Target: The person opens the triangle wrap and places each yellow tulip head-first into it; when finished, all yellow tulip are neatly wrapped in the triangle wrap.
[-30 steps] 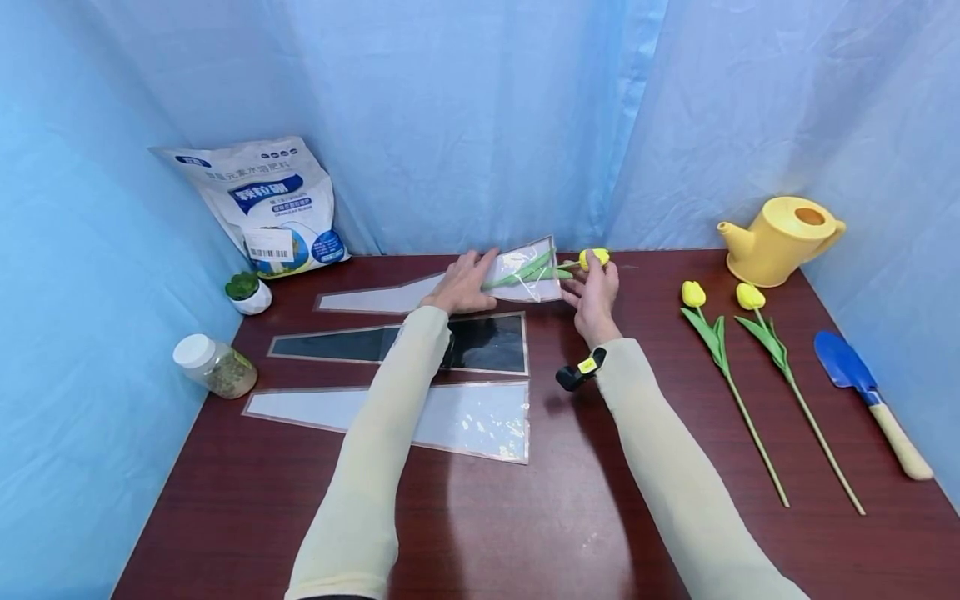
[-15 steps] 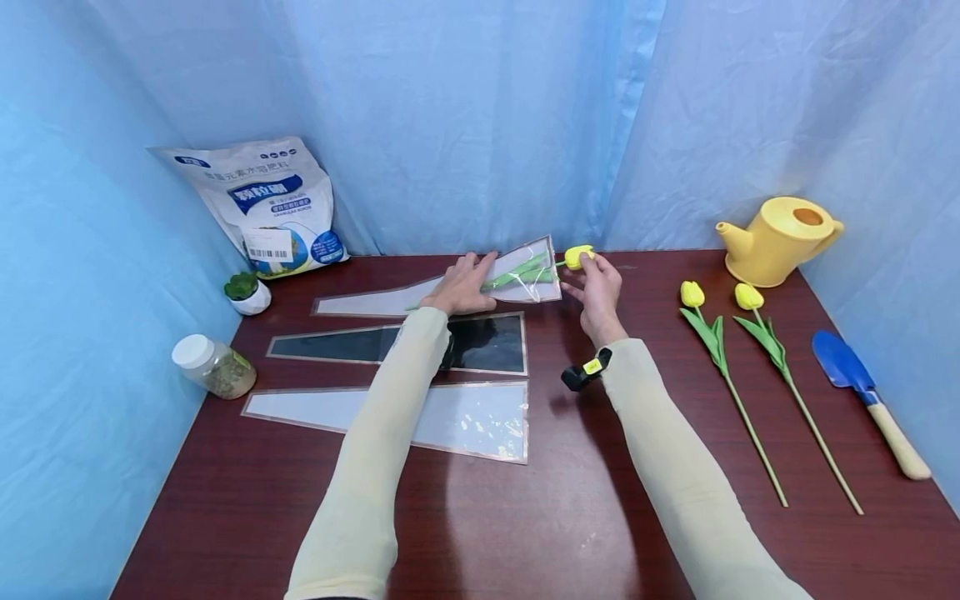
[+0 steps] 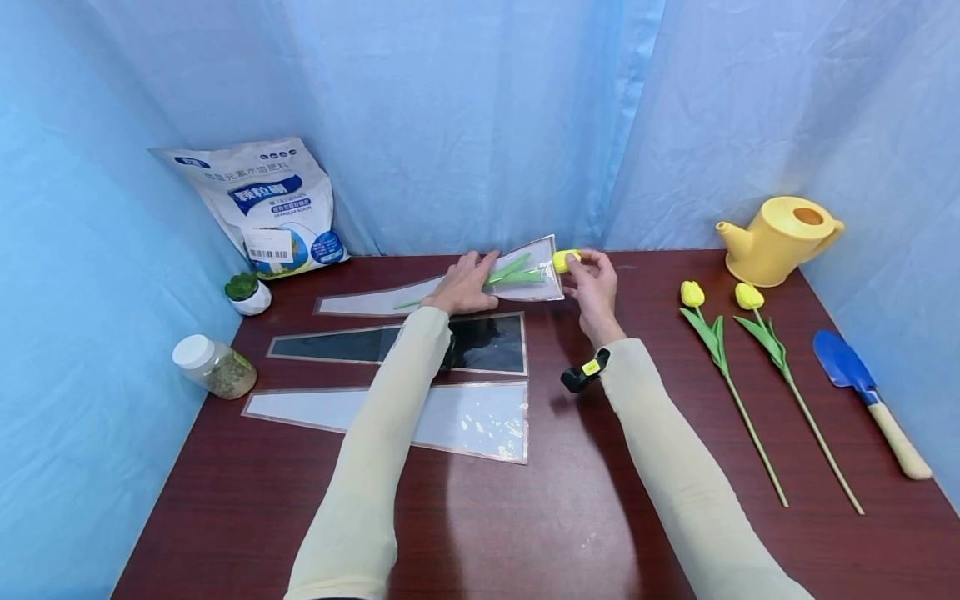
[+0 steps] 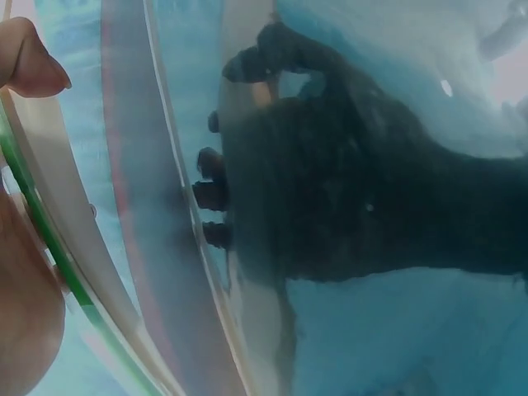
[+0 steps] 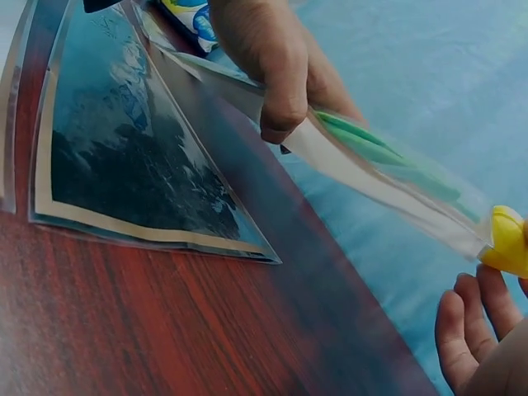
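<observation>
In the head view my left hand (image 3: 461,285) grips a clear-fronted, white-backed flower sleeve (image 3: 517,287) at the back of the table. Its thumb lies on the near side of the sleeve in the right wrist view. A yellow tulip (image 3: 566,260) has its green stem and leaves inside the sleeve, with the bloom just outside the wide mouth. My right hand (image 3: 596,292) pinches that bloom. In the left wrist view, part of the left hand (image 4: 29,305) shows beside the green stem and a dark sleeve (image 4: 371,190) fills the right side.
A black sleeve (image 3: 491,343) and another white sleeve (image 3: 472,421) lie nearer on the table. Two yellow tulips (image 3: 720,350), a blue trowel (image 3: 843,358) and a yellow watering can (image 3: 780,242) are at right. At left stand a fertilizer bag (image 3: 262,208), a potted succulent (image 3: 251,293) and a jar (image 3: 217,367).
The tulip has slid leftward, deeper into the sleeve, its bloom now close to the mouth. My right hand has stayed near the mouth; my left hand has hardly moved.
</observation>
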{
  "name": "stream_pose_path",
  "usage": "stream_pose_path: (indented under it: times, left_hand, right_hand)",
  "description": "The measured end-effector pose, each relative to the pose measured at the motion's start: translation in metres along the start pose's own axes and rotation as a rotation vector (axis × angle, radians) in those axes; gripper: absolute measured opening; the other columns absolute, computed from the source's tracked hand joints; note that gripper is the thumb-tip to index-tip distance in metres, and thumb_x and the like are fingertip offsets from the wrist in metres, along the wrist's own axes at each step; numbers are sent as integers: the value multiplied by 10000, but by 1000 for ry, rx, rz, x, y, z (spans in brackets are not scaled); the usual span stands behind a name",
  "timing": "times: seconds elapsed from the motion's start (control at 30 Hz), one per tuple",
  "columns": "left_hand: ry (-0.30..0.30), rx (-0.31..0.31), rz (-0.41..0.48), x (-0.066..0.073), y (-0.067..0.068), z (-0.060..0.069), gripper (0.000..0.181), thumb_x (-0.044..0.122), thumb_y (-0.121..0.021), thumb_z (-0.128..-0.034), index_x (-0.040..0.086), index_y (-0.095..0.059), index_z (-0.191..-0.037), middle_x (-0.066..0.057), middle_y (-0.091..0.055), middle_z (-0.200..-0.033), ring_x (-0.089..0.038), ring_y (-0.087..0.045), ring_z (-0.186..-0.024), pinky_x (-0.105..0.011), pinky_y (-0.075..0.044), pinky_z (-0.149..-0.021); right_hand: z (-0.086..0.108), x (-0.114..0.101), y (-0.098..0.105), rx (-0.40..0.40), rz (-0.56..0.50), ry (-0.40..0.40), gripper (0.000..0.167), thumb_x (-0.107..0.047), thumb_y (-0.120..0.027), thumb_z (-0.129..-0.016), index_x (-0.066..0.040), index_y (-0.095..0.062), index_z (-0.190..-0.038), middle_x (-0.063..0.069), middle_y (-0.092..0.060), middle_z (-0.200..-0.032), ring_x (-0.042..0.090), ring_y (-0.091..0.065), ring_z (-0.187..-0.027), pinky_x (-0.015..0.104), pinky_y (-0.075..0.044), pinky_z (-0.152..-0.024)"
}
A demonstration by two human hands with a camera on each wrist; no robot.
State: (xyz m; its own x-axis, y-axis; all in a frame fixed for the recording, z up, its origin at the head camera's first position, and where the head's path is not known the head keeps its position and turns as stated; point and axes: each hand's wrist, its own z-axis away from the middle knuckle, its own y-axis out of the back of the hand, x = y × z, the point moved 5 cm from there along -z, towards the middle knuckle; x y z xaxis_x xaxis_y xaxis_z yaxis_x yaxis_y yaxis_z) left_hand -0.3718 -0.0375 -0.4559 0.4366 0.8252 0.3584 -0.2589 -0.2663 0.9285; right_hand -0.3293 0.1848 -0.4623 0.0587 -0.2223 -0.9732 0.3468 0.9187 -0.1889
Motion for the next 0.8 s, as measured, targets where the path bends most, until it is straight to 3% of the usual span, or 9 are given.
stream_pose_path:
  times: [0.23,0.43,0.6,0.8]
  left_hand:
    - [-10,6,0,2,1,-1,893,330,-646,-865,172,-178,-1610,-154,-365,-1486,-284,-394,-1309,-464,-353,-1113]
    - [-13,7,-8,3,2,-3,901,330,-659,-861,166,-182,-1608,-158,-373,-1466,-282,-403,-1272,-460,-365,-1092]
    - [1,19,-45,3,3,-4,912,345,-658,-851,182,-176,-1608,-149,-383,-1455,-274,-415,-1248,-447,-380,-1081]
    - [14,31,-60,1,5,-4,893,351,-653,-853,185,-196,-1602,-146,-401,-1417,-275,-423,-1217,-451,-382,-1069]
  right_hand:
    - [1,1,1,-19,77,14,122,-278,-641,-980,-234,-527,-986,-63,-616,-880,57,-652,-778,201,-528,-638]
    - [2,5,-1,-45,130,-28,147,-389,-556,-1015,-251,-603,-997,-104,-616,-912,45,-596,-811,208,-486,-650]
    - [3,8,-6,-96,150,-52,313,-454,-483,-1033,-182,-630,-1081,-42,-603,-1009,58,-596,-860,274,-502,-733]
    - [7,9,-11,-153,154,-83,527,-481,-431,-1045,-62,-601,-1313,-60,-605,-998,48,-610,-857,302,-541,-800]
